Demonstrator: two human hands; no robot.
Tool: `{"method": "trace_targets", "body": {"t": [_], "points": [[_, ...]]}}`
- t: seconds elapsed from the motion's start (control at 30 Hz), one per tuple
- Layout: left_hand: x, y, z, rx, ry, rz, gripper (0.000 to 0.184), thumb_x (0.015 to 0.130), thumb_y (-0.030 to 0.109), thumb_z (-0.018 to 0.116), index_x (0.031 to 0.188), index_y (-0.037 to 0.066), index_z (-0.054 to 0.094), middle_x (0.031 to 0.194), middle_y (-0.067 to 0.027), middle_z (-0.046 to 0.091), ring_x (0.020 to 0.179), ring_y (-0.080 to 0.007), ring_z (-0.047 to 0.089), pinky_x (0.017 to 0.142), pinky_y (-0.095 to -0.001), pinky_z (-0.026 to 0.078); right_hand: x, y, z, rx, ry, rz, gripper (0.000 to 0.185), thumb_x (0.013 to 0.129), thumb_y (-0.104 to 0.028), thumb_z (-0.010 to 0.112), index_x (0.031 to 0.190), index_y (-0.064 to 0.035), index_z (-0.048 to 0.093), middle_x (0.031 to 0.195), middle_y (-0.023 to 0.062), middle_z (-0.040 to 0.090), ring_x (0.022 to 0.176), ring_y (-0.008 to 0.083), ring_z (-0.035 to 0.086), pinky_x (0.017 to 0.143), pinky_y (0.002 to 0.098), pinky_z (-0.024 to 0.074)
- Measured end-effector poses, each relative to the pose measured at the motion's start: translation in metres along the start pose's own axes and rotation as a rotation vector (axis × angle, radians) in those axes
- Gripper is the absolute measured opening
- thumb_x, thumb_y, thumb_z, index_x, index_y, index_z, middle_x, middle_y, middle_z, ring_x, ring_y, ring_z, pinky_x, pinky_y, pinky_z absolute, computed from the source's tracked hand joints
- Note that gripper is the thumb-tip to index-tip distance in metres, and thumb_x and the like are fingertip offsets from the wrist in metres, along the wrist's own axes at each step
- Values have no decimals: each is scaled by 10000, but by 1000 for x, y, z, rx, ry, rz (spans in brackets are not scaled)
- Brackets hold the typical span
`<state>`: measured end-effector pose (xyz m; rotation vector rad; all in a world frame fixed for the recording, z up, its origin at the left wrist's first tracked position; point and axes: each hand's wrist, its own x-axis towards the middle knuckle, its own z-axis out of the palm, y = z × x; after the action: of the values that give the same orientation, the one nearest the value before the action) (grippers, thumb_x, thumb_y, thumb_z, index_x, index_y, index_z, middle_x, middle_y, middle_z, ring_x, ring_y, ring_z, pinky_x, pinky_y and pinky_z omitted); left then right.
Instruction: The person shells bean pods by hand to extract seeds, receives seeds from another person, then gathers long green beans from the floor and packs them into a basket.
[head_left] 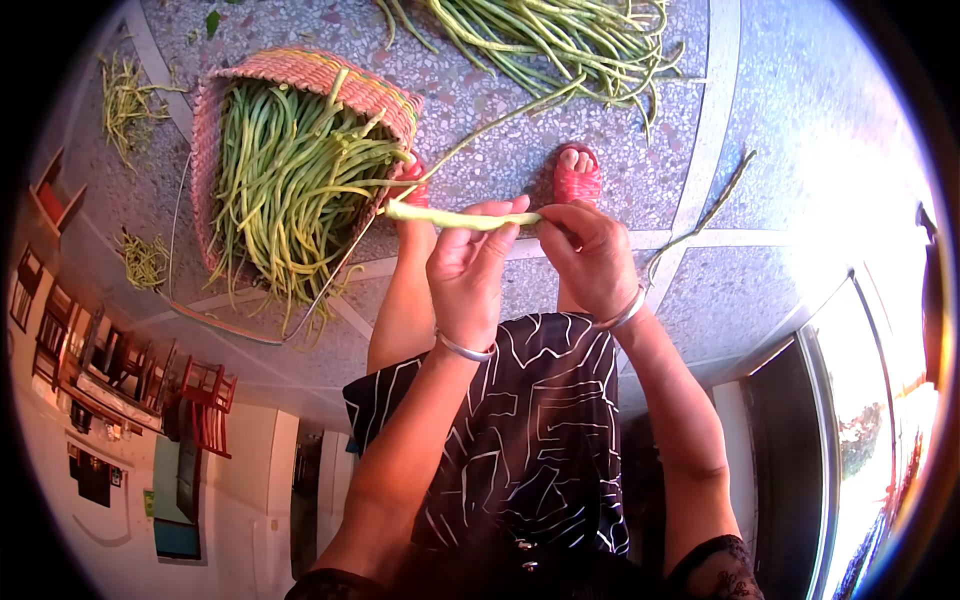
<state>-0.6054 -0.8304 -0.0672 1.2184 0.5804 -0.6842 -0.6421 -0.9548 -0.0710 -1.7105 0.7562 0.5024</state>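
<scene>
A pale green long bean (420, 213) is stretched between my hands, in front of my lap. My left hand (470, 250) pinches it between thumb and fingers. Its right end is in the closed fingertips of my right hand (592, 247). A thinner bean strand (490, 127) runs from the floor pile toward the basket; I cannot tell whether it joins the held one. To the left, a tilted pink woven basket (205, 165) is full of long beans (290, 190).
A pile of long beans (560, 45) lies on the speckled floor (480, 170) ahead. Small heaps of bean scraps (130, 105) are at far left, and a single bean (715, 205) at right. Red sandals (577, 182) are on my feet. Chairs (207, 400) stand at lower left.
</scene>
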Motion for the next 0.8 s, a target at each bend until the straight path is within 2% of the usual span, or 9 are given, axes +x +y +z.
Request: {"method": "trace_targets", "body": {"t": [0.07, 0.2, 0.3, 0.33, 0.43, 0.47, 0.57, 0.67, 0.8], "points": [[-1, -3, 3, 40, 11, 41, 166, 806, -29, 536, 972, -18, 540, 1032, -167, 572, 955, -178, 547, 869, -274, 423, 0, 5, 10, 54, 95, 45, 134, 757, -73, 553, 825, 26, 610, 674, 106, 580, 595, 155, 567, 546, 285, 435], [-1, -4, -1, -56, 97, 3, 164, 816, -5, 531, 980, 1, 544, 1040, -154, 569, 951, -182, 546, 855, -279, 433, -1, -1, 30, 506, 137, 323, 191, 795, -120, 546, 838, 57, 606, 683, 71, 592, 558, 97, 518, 512, 240, 430], [-1, -2, -4, -261, 187, -108, 179, 831, 18, 516, 1005, 24, 556, 1032, -156, 572, 977, -214, 540, 831, -283, 459, -4, -5, 41, 804, 146, 394, 176, 850, -113, 497, 911, 12, 605, 693, 22, 588, 529, 62, 473, 470, 203, 387], [-1, -3, -8, -262, 194, -141, 180, 832, 42, 523, 1004, 61, 572, 1026, -120, 580, 980, -201, 536, 846, -289, 441, -5, -4, 41, 943, 171, 427, 178, 857, -120, 489, 914, 7, 600, 718, 22, 581, 549, 71, 477, 495, 203, 387], [-3, -12, -12, -376, 135, -145, 176, 827, 59, 535, 993, 91, 584, 1026, -93, 585, 976, -185, 538, 876, -304, 409, -4, -2, 42, 1052, 145, 350, 164, 860, -115, 487, 909, 1, 591, 727, 17, 575, 584, 66, 483, 520, 197, 382], [-4, -12, -11, -454, 175, -155, 175, 814, 54, 559, 988, 42, 557, 1027, -121, 578, 921, -181, 550, 848, -307, 417, -3, -2, 42, 969, 140, 326, 159, 861, -116, 488, 908, -2, 589, 731, 16, 576, 597, 63, 484, 525, 195, 379], [-3, -9, -14, -440, 180, -166, 165, 814, 60, 560, 978, 49, 565, 1022, -113, 582, 928, -186, 549, 849, -309, 416, -5, -3, 42, 777, 133, 262, 148, 862, -121, 494, 903, -10, 583, 738, 10, 578, 628, 53, 486, 536, 190, 372], [-2, -5, -10, -206, 210, -82, 165, 802, 30, 567, 967, 25, 565, 993, -129, 595, 917, -176, 558, 845, -292, 421, -9, 0, 45, 691, 139, 223, 146, 860, -135, 509, 889, -13, 585, 735, 1, 582, 641, 41, 483, 554, 187, 379], [-2, 4, -1, 66, 184, 64, 169, 777, -10, 581, 945, -7, 563, 968, -130, 607, 905, -170, 561, 849, -289, 419, -19, -8, 39, 485, 18, 247, 130, 833, -89, 546, 875, 31, 572, 762, 39, 596, 728, 66, 536, 641, 196, 432]]}}
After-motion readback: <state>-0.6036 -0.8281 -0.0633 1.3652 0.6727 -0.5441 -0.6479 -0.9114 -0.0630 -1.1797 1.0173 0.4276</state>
